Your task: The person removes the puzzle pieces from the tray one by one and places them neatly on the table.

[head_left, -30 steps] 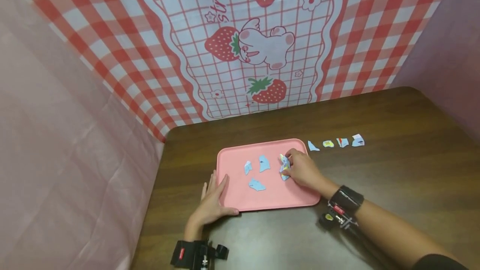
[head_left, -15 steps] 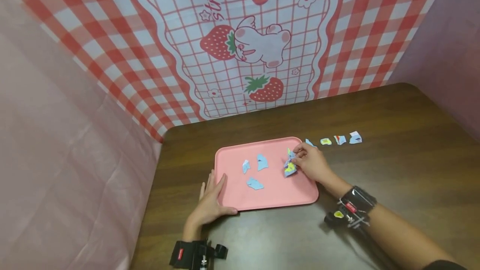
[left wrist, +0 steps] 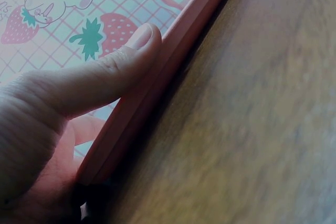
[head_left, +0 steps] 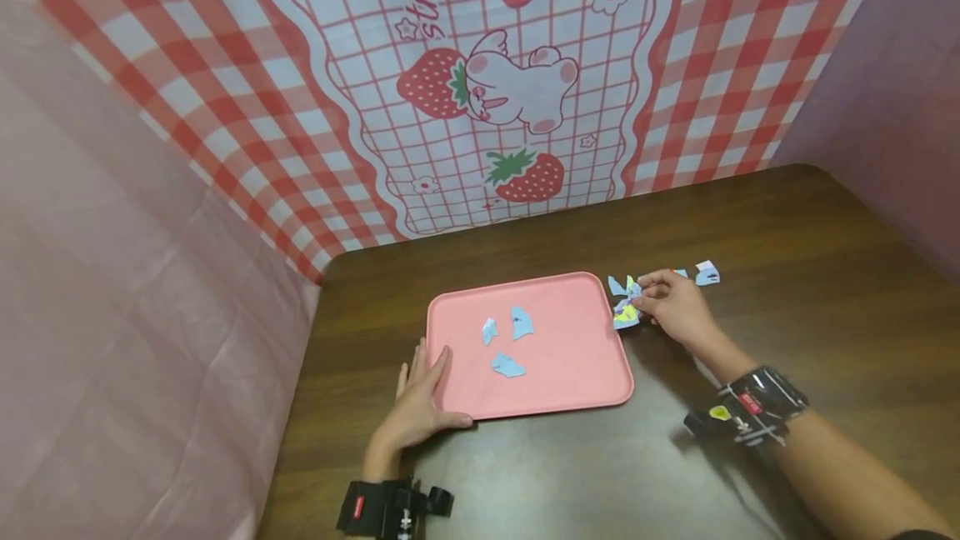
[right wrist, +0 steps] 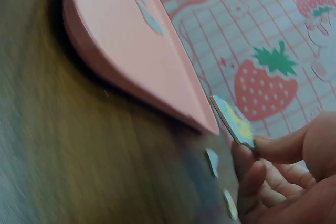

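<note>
Past the right rim of the pink tray, my right hand pinches a light blue and yellow puzzle piece between thumb and fingertips. The right wrist view shows this piece tilted, its thin edge visible. My left hand rests at the tray's near left corner, fingers fairly straight along the left side. In the left wrist view the thumb lies against the near rim. Three light blue pieces lie on the tray: a small one, a taller one and a wider one.
On the brown table, a row of pieces runs right of the tray, from a pointed blue piece to a blue and white piece. My right hand partly covers the row. A strawberry-patterned cloth hangs behind the table.
My right hand has lifted the blue and yellow piece from the tray's right part and carried it right, past the rim. The left hand stays at the tray corner.
</note>
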The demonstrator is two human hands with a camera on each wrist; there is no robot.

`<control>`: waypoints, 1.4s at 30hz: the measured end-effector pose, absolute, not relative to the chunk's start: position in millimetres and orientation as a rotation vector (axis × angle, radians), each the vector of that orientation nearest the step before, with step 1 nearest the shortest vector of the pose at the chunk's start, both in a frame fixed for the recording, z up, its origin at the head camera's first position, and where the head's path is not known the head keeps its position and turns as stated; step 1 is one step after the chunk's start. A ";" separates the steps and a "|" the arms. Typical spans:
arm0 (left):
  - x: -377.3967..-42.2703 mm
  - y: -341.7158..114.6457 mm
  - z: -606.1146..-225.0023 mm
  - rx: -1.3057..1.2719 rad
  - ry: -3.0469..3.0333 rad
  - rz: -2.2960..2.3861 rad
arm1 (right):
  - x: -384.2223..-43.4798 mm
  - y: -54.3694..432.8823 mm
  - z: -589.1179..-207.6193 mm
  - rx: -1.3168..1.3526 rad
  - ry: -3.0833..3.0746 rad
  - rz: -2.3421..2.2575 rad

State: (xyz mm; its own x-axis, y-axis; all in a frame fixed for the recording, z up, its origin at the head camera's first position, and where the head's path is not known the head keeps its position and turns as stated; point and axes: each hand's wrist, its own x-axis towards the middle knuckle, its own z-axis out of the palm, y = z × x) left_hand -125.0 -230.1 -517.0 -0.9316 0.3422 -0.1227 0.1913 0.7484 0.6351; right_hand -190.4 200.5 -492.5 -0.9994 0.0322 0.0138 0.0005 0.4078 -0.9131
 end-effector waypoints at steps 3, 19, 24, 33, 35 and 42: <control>-125.1 -229.9 -518.2 0.428 2.726 0.952 | -191.4 211.7 -493.9 0.020 -2.693 1.596; -125.4 -230.9 -520.9 0.411 2.711 0.956 | -194.5 216.0 -505.7 0.260 -2.952 1.043; -125.6 -229.9 -519.8 0.410 2.707 0.956 | -195.9 212.4 -508.9 0.226 -2.978 1.023; -127.1 -229.3 -516.9 0.420 2.705 0.968 | -197.4 210.2 -507.7 0.179 -2.985 1.009; -127.1 -229.2 -516.6 0.421 2.706 0.967 | -197.2 210.4 -507.4 0.177 -2.981 1.014; -127.0 -229.5 -516.8 0.419 2.697 0.970 | -194.7 209.1 -506.6 0.174 -2.935 1.043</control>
